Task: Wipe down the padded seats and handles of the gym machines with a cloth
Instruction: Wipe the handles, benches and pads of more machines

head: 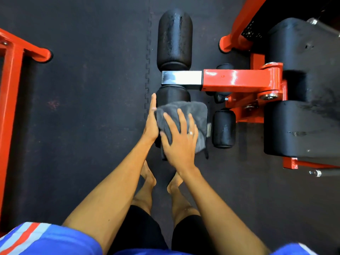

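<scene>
A grey cloth [197,115] is draped over the near black foam roller pad [173,95] of a red leg machine. My right hand [181,140] lies flat on top of the cloth, fingers spread, pressing it onto the pad. My left hand [151,122] rests flat against the pad's left side, fingers straight, touching the cloth's edge. The far roller pad [174,37] sits bare beyond a chrome bar [181,77]. Most of the near pad is hidden under the cloth and my hands.
A red arm [239,78] joins the chrome bar to the machine at right, with two large black pads [301,126] and a small roller [223,127]. Another red frame [11,85] stands at the left edge. Black rubber floor tiles lie below; my bare feet stand under the pad.
</scene>
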The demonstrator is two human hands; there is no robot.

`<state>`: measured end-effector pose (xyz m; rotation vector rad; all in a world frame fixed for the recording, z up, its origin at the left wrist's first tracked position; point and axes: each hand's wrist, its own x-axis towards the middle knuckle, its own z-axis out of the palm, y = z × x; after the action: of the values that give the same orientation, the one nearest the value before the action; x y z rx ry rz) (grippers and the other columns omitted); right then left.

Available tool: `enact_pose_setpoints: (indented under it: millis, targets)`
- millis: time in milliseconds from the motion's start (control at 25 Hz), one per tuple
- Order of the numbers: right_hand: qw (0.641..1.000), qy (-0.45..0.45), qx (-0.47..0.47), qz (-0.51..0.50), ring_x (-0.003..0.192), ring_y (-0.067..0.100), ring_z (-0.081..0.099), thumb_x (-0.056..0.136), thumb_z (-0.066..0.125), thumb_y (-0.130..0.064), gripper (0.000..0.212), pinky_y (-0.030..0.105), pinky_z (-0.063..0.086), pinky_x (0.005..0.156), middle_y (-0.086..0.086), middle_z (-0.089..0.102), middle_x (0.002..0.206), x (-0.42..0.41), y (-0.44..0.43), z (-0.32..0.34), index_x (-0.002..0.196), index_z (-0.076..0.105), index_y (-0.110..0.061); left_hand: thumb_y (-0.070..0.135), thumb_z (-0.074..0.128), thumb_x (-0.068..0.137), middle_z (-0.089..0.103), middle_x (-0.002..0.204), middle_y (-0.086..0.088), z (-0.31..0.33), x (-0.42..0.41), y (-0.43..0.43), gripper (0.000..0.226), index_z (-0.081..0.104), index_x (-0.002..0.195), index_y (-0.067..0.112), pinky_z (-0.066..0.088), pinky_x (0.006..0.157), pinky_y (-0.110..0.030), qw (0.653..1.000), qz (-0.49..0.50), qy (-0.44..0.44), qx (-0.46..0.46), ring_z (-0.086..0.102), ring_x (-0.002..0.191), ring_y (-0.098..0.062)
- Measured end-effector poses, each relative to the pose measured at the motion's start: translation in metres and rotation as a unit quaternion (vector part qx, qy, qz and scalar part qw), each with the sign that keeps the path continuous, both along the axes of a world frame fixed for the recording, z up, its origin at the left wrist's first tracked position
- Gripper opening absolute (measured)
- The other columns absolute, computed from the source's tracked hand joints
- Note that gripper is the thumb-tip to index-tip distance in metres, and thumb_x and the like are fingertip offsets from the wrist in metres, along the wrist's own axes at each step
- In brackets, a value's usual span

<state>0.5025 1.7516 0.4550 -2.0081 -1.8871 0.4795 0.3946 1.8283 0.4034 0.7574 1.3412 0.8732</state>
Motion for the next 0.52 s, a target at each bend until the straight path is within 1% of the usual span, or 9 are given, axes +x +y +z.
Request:
enact_pose_setpoints:
  millis: [40,80,120,160,240,320,400,440,520]
  targets:
    - [1.000,0.012,-0.005,0.011,0.158,0.032,0.014,0.100,0.053,-0.049,0.057,0.055,0.019,0.125,0.000,0.024,0.170,0.003,-0.014,-0.001,0.155,0.044,-0.038,0.046,0.033,0.105,0.015,0.163,-0.031,0.002,0.001,-0.001,0.047,0.032,0.152,0.052,0.015,0.126,-0.055,1.000,-0.003,-0.008,-0.009,0.014,0.154,-0.039]
    - [0.999,0.029,-0.005,0.019,0.159,0.032,0.013,0.099,0.055,-0.048,0.056,0.055,0.019,0.125,0.000,0.025,0.170,0.004,-0.013,-0.001,0.154,0.046,-0.038,0.045,0.033,0.105,0.008,0.162,-0.034,0.007,0.003,-0.001,0.047,0.032,0.152,0.052,0.013,0.126,-0.057,1.000,0.003,-0.023,-0.011,0.009,0.154,-0.043]
    - [0.999,0.046,0.002,0.023,0.158,0.032,0.014,0.098,0.057,-0.047,0.054,0.055,0.021,0.125,0.001,0.029,0.168,0.006,0.001,-0.003,0.151,0.050,-0.038,0.043,0.031,0.106,0.007,0.164,-0.029,0.012,0.003,0.000,0.049,0.028,0.155,0.045,0.012,0.126,-0.056,1.000,0.008,-0.017,-0.007,0.008,0.155,-0.040]
    - [0.998,0.056,0.008,0.027,0.158,0.033,0.016,0.097,0.059,-0.044,0.050,0.055,0.023,0.124,0.002,0.033,0.166,0.005,0.023,-0.004,0.147,0.055,-0.039,0.042,0.029,0.107,0.013,0.168,-0.020,0.012,0.003,0.000,0.053,0.024,0.159,0.035,0.013,0.127,-0.052,1.000,0.014,-0.009,0.001,0.013,0.156,-0.031]
    - [0.997,0.056,0.019,0.041,0.156,0.034,0.020,0.095,0.063,-0.038,0.046,0.056,0.024,0.123,0.003,0.041,0.162,0.004,0.073,-0.005,0.141,0.062,-0.037,0.050,0.030,0.103,0.021,0.169,-0.002,0.018,0.006,0.002,0.066,0.022,0.162,0.022,0.015,0.128,-0.045,0.999,0.017,0.018,0.025,0.019,0.156,-0.016]
    - [0.995,0.095,0.025,0.029,0.153,0.032,0.026,0.096,0.064,-0.038,0.046,0.053,0.027,0.122,0.004,0.045,0.157,0.011,0.109,-0.008,0.141,0.062,-0.034,0.049,0.027,0.102,0.012,0.168,0.008,0.023,0.014,0.001,0.068,0.018,0.162,0.020,0.007,0.129,-0.039,0.997,0.000,0.067,0.050,0.010,0.156,-0.008]
    - [0.982,0.181,0.010,-0.050,0.146,0.022,0.037,0.098,0.061,-0.040,0.046,0.043,0.033,0.119,-0.001,0.048,0.151,0.023,0.114,-0.009,0.144,0.058,-0.032,0.035,0.020,0.104,0.006,0.165,0.014,0.035,0.026,-0.004,0.060,0.014,0.161,0.019,-0.002,0.128,-0.032,0.986,-0.030,0.143,0.077,-0.001,0.155,-0.005]
    - [0.965,0.240,-0.006,-0.106,0.141,0.017,0.042,0.100,0.059,-0.040,0.047,0.038,0.035,0.117,-0.003,0.050,0.148,0.029,0.111,-0.011,0.146,0.055,-0.032,0.030,0.018,0.104,0.005,0.165,0.014,0.038,0.029,-0.005,0.058,0.014,0.161,0.018,-0.004,0.128,-0.030,0.983,-0.037,0.155,0.093,-0.002,0.155,-0.005]
    - [0.907,0.353,-0.079,-0.215,0.137,0.014,0.048,0.102,0.054,-0.045,0.049,0.034,0.037,0.113,-0.005,0.052,0.145,0.036,0.105,-0.012,0.149,0.049,-0.032,0.028,0.018,0.105,0.006,0.169,0.008,0.036,0.026,-0.006,0.058,0.015,0.161,0.016,-0.002,0.127,-0.028,0.984,-0.033,0.136,0.108,0.000,0.156,-0.006]
